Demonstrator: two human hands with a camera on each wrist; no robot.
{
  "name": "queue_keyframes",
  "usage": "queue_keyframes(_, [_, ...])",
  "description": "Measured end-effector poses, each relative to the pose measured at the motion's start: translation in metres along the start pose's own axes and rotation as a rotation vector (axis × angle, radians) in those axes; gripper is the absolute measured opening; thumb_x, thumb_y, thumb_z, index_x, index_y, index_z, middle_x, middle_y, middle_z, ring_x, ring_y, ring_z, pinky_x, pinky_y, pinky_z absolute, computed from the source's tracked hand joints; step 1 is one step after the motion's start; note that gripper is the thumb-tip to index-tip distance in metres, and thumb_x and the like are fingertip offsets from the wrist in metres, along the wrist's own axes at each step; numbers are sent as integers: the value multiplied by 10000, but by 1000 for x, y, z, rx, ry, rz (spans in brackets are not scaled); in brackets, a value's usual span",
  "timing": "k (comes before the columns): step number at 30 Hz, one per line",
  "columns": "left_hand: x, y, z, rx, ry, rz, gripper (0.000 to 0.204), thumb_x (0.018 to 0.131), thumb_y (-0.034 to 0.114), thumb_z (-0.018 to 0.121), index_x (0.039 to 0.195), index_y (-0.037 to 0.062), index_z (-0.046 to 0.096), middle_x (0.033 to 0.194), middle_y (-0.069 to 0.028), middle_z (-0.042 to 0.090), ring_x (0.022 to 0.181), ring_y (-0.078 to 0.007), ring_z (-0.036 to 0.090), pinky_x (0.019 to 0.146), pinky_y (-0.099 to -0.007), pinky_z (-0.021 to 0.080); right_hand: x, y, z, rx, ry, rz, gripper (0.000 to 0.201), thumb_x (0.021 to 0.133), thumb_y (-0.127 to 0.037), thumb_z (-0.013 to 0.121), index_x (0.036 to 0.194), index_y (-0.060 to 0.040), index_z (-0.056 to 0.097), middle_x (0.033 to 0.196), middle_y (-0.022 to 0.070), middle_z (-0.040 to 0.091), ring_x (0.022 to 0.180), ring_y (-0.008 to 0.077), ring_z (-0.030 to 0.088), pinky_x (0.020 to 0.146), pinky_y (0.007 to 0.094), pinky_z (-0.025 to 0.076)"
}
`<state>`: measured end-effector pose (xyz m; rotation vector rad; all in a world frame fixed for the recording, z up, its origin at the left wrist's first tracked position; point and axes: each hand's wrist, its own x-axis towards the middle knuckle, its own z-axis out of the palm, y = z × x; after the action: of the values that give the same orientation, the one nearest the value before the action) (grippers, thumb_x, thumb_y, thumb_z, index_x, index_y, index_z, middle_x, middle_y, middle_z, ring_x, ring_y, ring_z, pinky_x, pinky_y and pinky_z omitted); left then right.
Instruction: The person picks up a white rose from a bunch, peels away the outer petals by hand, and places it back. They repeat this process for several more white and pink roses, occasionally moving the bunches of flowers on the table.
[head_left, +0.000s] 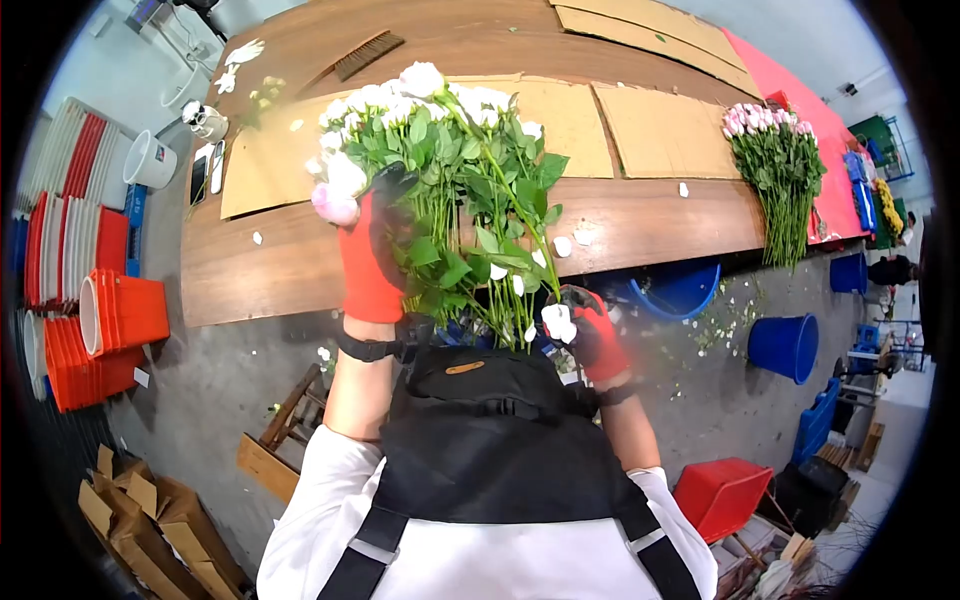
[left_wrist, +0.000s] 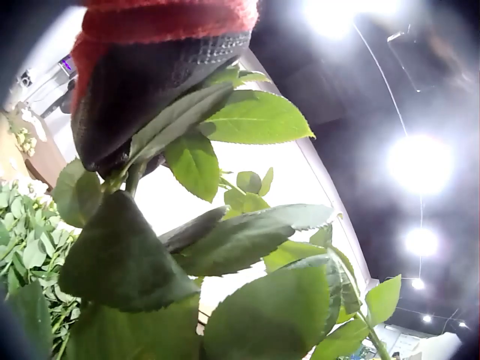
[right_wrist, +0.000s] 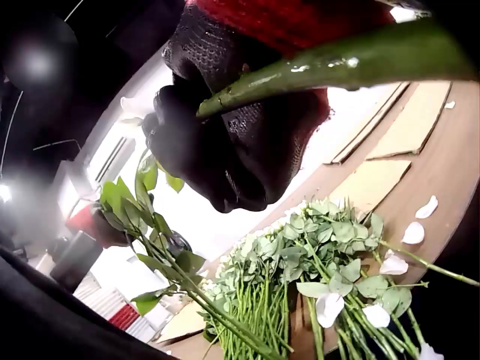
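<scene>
Bunch of white roses held upright over near edge of wooden table.

Left hand [head_left: 372, 262], red-and-black glove, wraps around the bunch of roses [head_left: 440, 150] at mid-stem, leaves pressed against the palm. Right hand [head_left: 592, 335], same glove, pinches the stem ends [head_left: 505, 320] low down, near the apron. White petals [head_left: 575, 240] lie on the table [head_left: 260, 270]. A second bunch, pink roses [head_left: 775, 165], lies far right on the table.

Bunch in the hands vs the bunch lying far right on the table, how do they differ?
The held bunch is mostly white blooms; the table bunch is pink. The held bunch stands upright, gripped by the left hand with the right hand at its stems; the table bunch lies flat on the table, heads away, untouched. The held bunch looks bigger. Both are long-stemmed and leafy.
</scene>
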<state>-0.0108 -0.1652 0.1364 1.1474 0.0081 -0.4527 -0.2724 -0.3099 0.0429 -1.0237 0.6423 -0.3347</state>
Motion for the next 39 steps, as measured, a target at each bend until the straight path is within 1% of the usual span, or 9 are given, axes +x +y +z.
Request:
queue_keyframes(2, [-1, 2, 0, 31, -27, -1, 298, 882, 335, 619, 1047, 87, 634, 686, -3, 503, 583, -109, 473, 510, -258, 418, 3, 9, -14, 53, -44, 41, 259, 844, -150, 580, 1068, -23, 605, 901, 75, 658, 741, 174, 637, 675, 326, 546])
queue_keyframes(5, [-3, 5, 1, 94, -32, -25, 349, 1003, 254, 448, 1244, 45, 590, 1126, -53, 660, 679, -37, 445, 601, -167, 365, 1, 15, -24, 53, 6, 59, 279, 833, -158, 592, 1082, -33, 605, 928, 77, 652, 767, 180, 638, 684, 343, 552])
queue_keyframes(14, [8, 10, 5, 206, -39, 139, 340, 1003, 220, 476, 1290, 64, 571, 1041, 8, 623, 777, -42, 499, 614, -185, 396, -6, -29, 17, -352, -130, -25, 327, 746, -12, 658, 1068, 39, 629, 901, 31, 647, 854, 106, 581, 781, 254, 473])
queue_keyframes(18, [16, 6, -6, 227, -162, 192, 325, 994, 223, 480, 1242, 47, 594, 1014, 9, 628, 842, -84, 546, 705, -204, 435, 4, -15, 21, -927, -124, -518, 355, 715, -117, 760, 1047, -33, 667, 932, 131, 678, 893, 284, 655, 817, 361, 502])
queue_keyframes(21, [6, 9, 2, 85, -124, 108, 289, 948, 216, 550, 1171, 42, 611, 943, 12, 644, 763, -70, 552, 632, -213, 426, 11, -5, 18, -1098, -190, -406, 498, 702, -181, 779, 1164, -67, 633, 1068, 145, 649, 1050, 341, 595, 919, 413, 454])
queue_keyframes(25, [-5, -3, 0, 84, -229, 181, 292, 947, 230, 578, 1158, 31, 616, 924, -8, 643, 775, -103, 583, 657, -237, 459, 9, -23, 35, -1067, -153, -420, 705, 728, -201, 767, 1367, -105, 486, 1289, 161, 533, 1228, 351, 464, 1035, 416, 352])
queue_keyframes(30, [-37, -16, 4, 213, -390, 0, 268, 889, 127, 634, 1136, 26, 612, 927, 21, 646, 742, -80, 574, 611, -230, 446, -3, -111, 95, -456, 34, -443, 458, 779, 46, 631, 1230, -20, 588, 1223, 138, 571, 1142, 264, 554, 996, 346, 408])
queue_keyframes(34, [-55, -28, 10, 226, -511, -43, 301, 899, 117, 610, 1186, 30, 592, 993, -15, 647, 825, -109, 600, 686, -252, 481, 11, -130, 116, -477, -16, -686, 440, 754, 18, 707, 1181, -7, 605, 1139, 134, 600, 1087, 209, 574, 930, 305, 436])
queue_keyframes(39, [-57, -29, 8, 194, -530, -77, 341, 882, 76, 611, 1213, 10, 571, 1076, -54, 638, 908, -139, 615, 752, -272, 508, 9, -117, 123, -292, 115, -468, 379, 737, 25, 721, 1103, 12, 624, 1104, 106, 623, 1019, 193, 592, 901, 295, 444])
